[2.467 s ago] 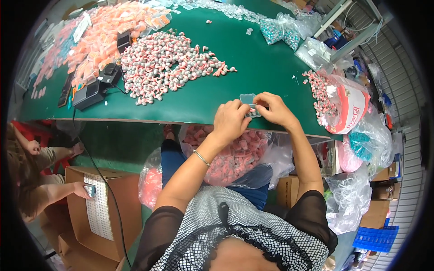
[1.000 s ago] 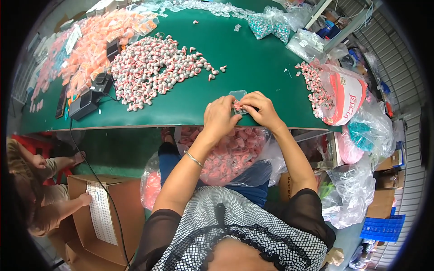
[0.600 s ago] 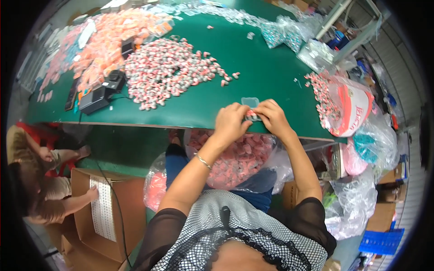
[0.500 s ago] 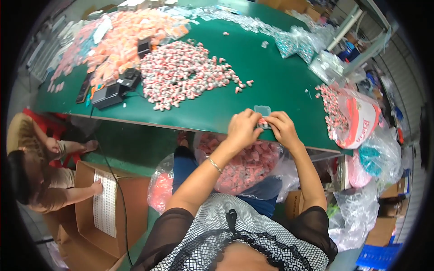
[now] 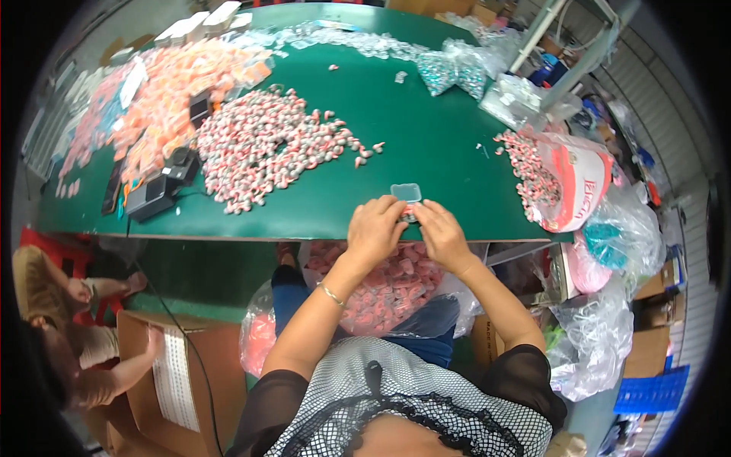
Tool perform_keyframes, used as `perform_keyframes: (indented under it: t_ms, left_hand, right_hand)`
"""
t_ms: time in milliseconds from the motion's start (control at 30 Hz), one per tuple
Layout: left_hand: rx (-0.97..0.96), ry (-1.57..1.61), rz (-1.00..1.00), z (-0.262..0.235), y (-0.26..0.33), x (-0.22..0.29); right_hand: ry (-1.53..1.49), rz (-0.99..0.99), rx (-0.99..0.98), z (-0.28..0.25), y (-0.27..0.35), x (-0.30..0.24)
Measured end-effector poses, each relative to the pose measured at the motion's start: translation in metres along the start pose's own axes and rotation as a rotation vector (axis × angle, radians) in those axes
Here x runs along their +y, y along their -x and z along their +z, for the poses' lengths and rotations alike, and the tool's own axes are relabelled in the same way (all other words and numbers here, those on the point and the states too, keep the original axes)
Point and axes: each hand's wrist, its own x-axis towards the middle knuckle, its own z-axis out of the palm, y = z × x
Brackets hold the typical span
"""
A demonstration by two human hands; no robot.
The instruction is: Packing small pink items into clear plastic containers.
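Near the front edge of the green table (image 5: pixel 304 221), a small clear plastic box (image 5: pixel 406 193) has its lid folded back, away from me. Pink-and-white small pieces (image 5: pixel 410 214) show inside it, partly covered by fingers. My left hand (image 5: pixel 375 230) grips the box from the left, fingers curled round its side. From the right, my right hand (image 5: pixel 444 234) closes on it with the fingertips over the pieces. A large heap of similar pink-and-white pieces (image 5: pixel 266 145) lies beyond my left hand. Below the table edge, a clear bag of pink packed boxes (image 5: pixel 392 293) rests at my lap.
Orange packs (image 5: pixel 171 91) and black devices (image 5: pixel 152 198) lie at the left. A bag spilling pink pieces (image 5: pixel 571 183) lies at the table's right; a bag of teal pieces (image 5: pixel 451 72) lies farther back. A person's arm (image 5: pixel 126 373) reaches into a cardboard box (image 5: pixel 217 358) at left.
The view has shifted, so the table and its heaps sit farther left in the picture. Both hands stay on the small box, its lid still raised; the fingers have moved slightly over the pieces.
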Motion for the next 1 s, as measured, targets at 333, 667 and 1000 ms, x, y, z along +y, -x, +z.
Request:
perform_keyframes:
  t_ms: [333, 667, 1000]
  left_hand:
    - [-0.002, -0.051, -0.003, 0.003, -0.002, 0.003]
    - [0.027, -0.028, -0.06, 0.007, -0.001, 0.001]
    - [0.05, -0.036, -0.139, 0.007, 0.001, 0.003]
  right_hand:
    - [-0.138, 0.156, -0.031, -0.014, -0.001, -0.011]
    - [-0.14, 0.272, -0.224, 0.009, -0.055, 0.058]
    - [-0.329, 0.438, -0.043, 0.005, -0.045, 0.036]
